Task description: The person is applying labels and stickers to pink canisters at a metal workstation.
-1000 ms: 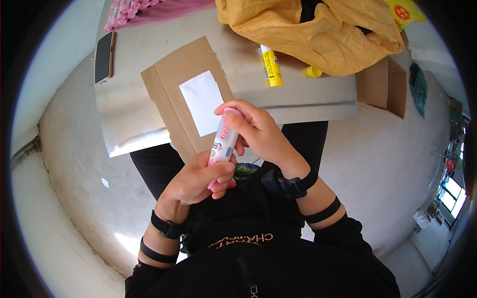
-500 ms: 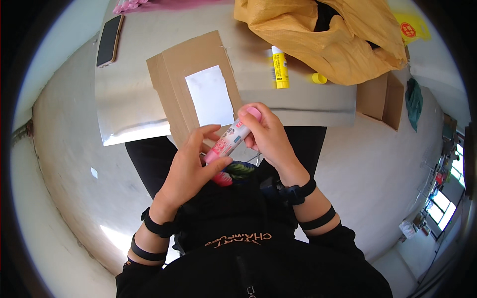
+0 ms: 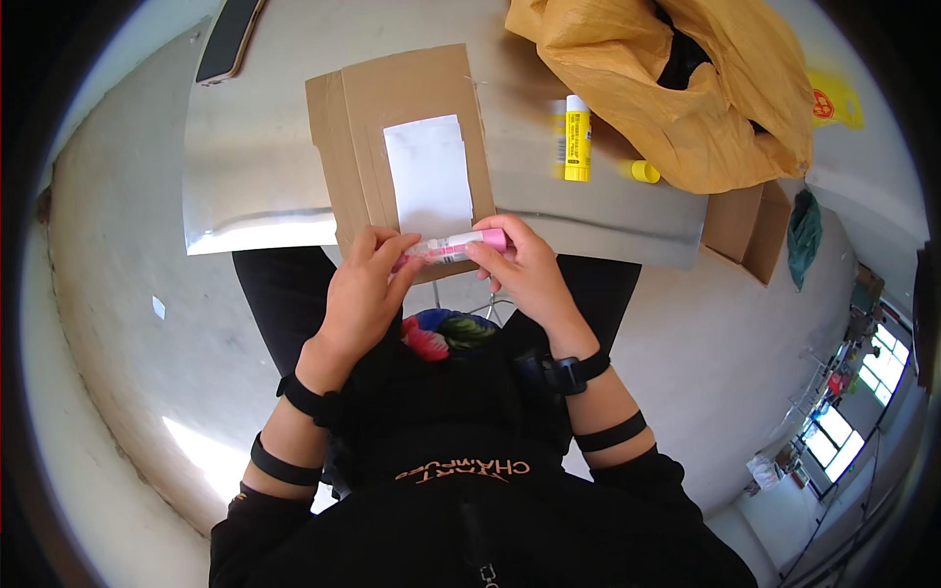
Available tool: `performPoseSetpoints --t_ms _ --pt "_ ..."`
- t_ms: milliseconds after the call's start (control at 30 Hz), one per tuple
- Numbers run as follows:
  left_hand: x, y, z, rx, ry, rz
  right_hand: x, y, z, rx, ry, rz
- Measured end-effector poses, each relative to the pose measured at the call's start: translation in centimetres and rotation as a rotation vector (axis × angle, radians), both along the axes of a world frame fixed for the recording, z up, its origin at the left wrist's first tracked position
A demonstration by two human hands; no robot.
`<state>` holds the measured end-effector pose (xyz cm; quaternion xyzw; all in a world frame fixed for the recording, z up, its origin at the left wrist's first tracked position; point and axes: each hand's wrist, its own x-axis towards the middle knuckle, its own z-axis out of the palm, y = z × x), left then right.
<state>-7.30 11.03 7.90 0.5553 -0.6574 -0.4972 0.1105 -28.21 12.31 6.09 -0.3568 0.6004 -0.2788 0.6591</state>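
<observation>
Both hands hold a pink-and-white glue stick (image 3: 446, 247), lying nearly level above the near edge of the cardboard. My left hand (image 3: 365, 284) pinches its left end between thumb and fingers. Around the pink right end, my right hand (image 3: 524, 274) is closed, thumb on top. Just beyond them lies a flat piece of brown cardboard (image 3: 358, 147), creased along its left part. A white sheet of paper (image 3: 428, 171) rests on the cardboard, its near end close to the glue stick.
On the metallic tabletop (image 3: 260, 157), a yellow glue stick (image 3: 577, 142) with a white top lies right of the cardboard, near a yellow cap (image 3: 644, 171). An orange-yellow bag (image 3: 598, 59) fills the far right. A phone (image 3: 228, 39) lies far left; an open cardboard box (image 3: 750, 230) sits beyond the right edge.
The glue stick has turned from a steep slant to nearly level, with both hands still on it. The view has shifted, so the phone sits nearer the top edge.
</observation>
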Motion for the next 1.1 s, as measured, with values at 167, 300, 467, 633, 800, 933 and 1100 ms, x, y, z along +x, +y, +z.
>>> performPoseSetpoints --t_ms 167,300,467,633,800,933,1100 --pt "-0.5 0.0 -1.9 -0.301 -0.147 -0.001 1.6 -0.1 -1.3 -0.074 0.229 -0.053" --pt "-1.4 0.3 -2.0 -0.432 -0.334 0.036 2.9 -0.8 0.7 -0.253 0.858 0.142" --pt "-3.3 1.5 -1.6 -0.454 -0.427 -0.100 3.6 -1.6 -0.5 -0.556 0.973 0.131" --pt "-4.0 0.5 -3.6 -0.465 -0.454 -0.097 4.6 -1.7 -3.5 -0.658 1.040 0.214" --pt "-3.5 -0.7 -3.9 -0.510 -0.476 -0.100 4.7 -2.9 -3.8 -0.701 1.032 0.203" --pt "-3.2 1.7 -3.1 -0.395 -0.541 -0.265 4.1 -0.3 -4.1 -0.702 1.039 0.271" --pt "-3.0 2.9 -3.2 -0.318 -0.574 -0.373 3.8 1.1 -3.9 -0.663 1.023 0.307"
